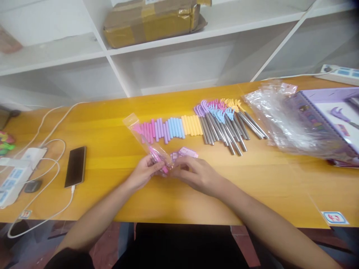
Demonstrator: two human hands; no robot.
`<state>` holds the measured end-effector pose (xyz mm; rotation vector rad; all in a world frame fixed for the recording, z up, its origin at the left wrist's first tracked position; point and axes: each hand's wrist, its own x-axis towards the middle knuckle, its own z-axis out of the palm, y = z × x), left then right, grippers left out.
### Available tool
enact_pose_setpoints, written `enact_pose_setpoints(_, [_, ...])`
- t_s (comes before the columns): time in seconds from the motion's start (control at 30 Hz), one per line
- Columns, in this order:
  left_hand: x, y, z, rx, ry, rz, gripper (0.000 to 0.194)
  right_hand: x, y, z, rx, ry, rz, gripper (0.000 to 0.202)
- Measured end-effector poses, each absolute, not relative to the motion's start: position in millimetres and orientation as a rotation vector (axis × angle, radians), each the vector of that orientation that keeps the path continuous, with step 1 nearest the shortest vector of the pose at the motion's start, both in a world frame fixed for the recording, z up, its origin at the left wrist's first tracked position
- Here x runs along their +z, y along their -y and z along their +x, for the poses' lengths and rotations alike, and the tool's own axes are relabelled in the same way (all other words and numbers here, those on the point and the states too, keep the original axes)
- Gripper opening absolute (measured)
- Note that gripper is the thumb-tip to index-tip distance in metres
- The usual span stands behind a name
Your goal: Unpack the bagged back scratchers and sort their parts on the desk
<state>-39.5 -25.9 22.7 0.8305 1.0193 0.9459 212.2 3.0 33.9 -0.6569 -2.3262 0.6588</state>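
A clear plastic bag with a pink stick inside (155, 154) is pinched in my left hand (146, 171). My right hand (198, 174) is beside the bag's lower end, thumb and fingers curled together at its edge; what they hold is too small to make out. Small purple-pink cards (187, 152) lie just beyond my right hand. Behind the hands runs a row of pink, purple, blue and yellow tubes (175, 127). To its right lie several metal rods with coloured claw-shaped heads (224, 125).
Clear plastic bags (276, 116) are heaped at the right, beside a purple box (325, 119). On the left are a phone (75, 166), white cables and a power strip (21, 175). A shelf with a taped carton (153, 24) stands behind the table (112, 201).
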Motion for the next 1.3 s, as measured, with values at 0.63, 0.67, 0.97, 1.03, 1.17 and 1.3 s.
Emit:
enact_pose_setpoints(0.63, [8, 33, -31, 0.835, -1.001, 1.032, 0.047, 22, -5, 206, 0.596, 2.226, -0.636, 0.008])
enact_pose_setpoints(0.67, [6, 34, -31, 0.835, -1.006, 1.033, 0.048, 22, -5, 206, 0.593, 2.229, -0.638, 0.008])
enact_pose_setpoints(0.97, [6, 40, -28, 0.840, -1.105, 1.073, 0.041, 17, -2, 204, 0.549, 2.192, -0.629, 0.004])
enact_pose_setpoints(1.03, [8, 39, -28, 0.820, -1.102, 1.080, 0.041, 16, -1, 204, 0.570, 2.158, -0.659, 0.009])
enact_pose_setpoints(1.17, [11, 39, -29, 0.794, -1.096, 1.083, 0.041, 13, 0, 203, 0.601, 2.109, -0.737, 0.017])
enact_pose_setpoints(1.3, [14, 39, -29, 0.791, -1.079, 1.060, 0.042, 11, 0, 202, 0.606, 2.070, -0.780, 0.022])
